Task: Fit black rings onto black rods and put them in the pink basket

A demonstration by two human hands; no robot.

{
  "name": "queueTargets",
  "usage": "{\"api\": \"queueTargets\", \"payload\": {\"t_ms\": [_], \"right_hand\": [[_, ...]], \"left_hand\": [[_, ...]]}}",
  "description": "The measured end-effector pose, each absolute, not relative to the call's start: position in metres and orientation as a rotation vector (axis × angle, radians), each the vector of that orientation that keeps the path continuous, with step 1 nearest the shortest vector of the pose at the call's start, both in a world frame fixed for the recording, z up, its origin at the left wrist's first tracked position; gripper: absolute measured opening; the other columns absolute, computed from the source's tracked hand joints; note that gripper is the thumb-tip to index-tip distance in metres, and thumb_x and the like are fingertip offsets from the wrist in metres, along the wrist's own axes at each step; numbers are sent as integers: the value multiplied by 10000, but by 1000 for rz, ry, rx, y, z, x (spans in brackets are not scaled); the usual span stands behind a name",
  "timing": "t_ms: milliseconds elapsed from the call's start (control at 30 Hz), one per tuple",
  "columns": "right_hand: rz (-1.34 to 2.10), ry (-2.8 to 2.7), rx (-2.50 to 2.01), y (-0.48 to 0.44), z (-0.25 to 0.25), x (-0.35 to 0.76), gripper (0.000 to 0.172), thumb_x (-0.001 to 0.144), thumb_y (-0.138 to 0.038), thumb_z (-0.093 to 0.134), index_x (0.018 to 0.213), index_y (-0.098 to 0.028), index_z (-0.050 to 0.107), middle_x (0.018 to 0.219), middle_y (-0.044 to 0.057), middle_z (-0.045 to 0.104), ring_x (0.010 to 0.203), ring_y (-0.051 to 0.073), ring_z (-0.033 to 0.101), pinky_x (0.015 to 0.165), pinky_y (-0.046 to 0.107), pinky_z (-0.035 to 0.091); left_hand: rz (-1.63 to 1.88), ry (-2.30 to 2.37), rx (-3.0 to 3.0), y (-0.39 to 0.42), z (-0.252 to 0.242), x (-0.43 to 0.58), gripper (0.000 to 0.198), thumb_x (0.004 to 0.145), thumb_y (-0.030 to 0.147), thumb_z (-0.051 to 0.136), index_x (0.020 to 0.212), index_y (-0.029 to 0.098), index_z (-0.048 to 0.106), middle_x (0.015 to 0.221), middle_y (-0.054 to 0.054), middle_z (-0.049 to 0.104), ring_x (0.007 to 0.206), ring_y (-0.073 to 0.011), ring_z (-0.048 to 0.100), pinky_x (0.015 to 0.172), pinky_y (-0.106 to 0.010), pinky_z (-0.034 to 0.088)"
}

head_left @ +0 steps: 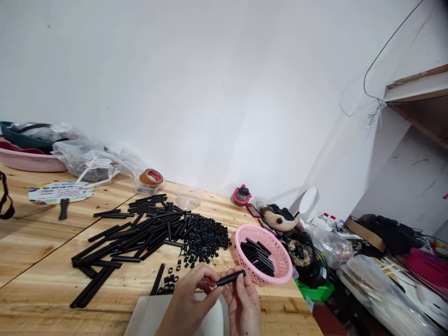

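A short black tube (229, 279) is held slightly tilted between my two hands. My right hand (245, 296) has its thumb and fingers closed around it. At its left end, the fingertips of my left hand (196, 294) are pinched; any small part between them is hidden. Left of my hands lie several small black rings (170, 280) beside one longer black tube (158, 279). Farther out is a heap of small black pieces (206, 238) next to a loose pile of long black tubes (140, 238). The pink basket (287, 261), near my right hand, has several black tubes in it.
Under my hands is a white board (142, 312). Tape (151, 177), a clear bowl (188, 200) and a pink-rimmed jar (241, 195) stand toward the wall. A paper fan (59, 192) and plastic bags (91, 161) are left; clutter lies beyond the table's right edge.
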State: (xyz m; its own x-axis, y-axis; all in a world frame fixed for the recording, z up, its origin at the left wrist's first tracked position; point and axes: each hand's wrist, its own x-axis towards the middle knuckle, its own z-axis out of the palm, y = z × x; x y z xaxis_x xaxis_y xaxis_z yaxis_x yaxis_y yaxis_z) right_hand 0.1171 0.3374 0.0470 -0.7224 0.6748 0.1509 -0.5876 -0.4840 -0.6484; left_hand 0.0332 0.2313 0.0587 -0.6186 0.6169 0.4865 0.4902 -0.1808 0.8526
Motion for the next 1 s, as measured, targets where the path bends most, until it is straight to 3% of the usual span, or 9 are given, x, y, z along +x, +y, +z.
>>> {"api": "queueTargets", "payload": {"t_ms": [200,300,467,567,667,833,1000], "right_hand": [[2209,-789,-158,336,45,110,246,739,-325,817,918,-205,699,857,14,686,805,151,658,796,285,549],[2224,-756,-165,332,47,103,291,697,-364,837,879,-205,674,830,1,648,762,148,624,762,290,538],[2217,-769,-158,325,57,97,266,759,-433,759,839,-215,629,753,-10,564,657,148,555,676,306,514],[2196,-809,-167,327,62,97,243,780,-419,746,864,-218,637,794,0,579,711,156,561,715,300,507],[2193,-821,-194,329,65,98,246,768,-408,762,858,-214,639,795,1,586,716,156,559,712,296,504],[2112,-790,-321,327,68,98,372,678,-426,834,918,-240,620,814,-29,619,730,133,584,670,239,498],[1937,-1065,-383,326,69,99,312,805,-487,722,913,-234,575,728,-60,569,544,82,470,517,192,399]], "left_hand": [[1851,2035,1481,240,54,35,85,834,143,556,779,208,544,753,15,606,668,-128,604,623,-206,494],[1862,2024,1543,243,51,34,87,847,163,555,786,216,524,731,29,589,645,-120,583,603,-192,488],[1880,1996,1607,239,55,33,119,899,243,560,789,220,521,742,22,598,648,-123,580,588,-186,474],[1823,1939,1638,236,59,31,55,937,244,515,910,230,561,817,4,651,697,-132,624,649,-199,493],[1748,1915,1688,235,58,31,124,959,237,480,1044,253,569,896,-6,686,757,-144,657,710,-214,497],[1777,1920,1594,239,54,38,152,963,236,444,1084,256,533,921,-10,692,767,-155,666,727,-228,503],[1842,1888,1430,242,61,49,134,961,263,417,1051,238,513,923,-37,694,779,-177,672,716,-252,515]]}}
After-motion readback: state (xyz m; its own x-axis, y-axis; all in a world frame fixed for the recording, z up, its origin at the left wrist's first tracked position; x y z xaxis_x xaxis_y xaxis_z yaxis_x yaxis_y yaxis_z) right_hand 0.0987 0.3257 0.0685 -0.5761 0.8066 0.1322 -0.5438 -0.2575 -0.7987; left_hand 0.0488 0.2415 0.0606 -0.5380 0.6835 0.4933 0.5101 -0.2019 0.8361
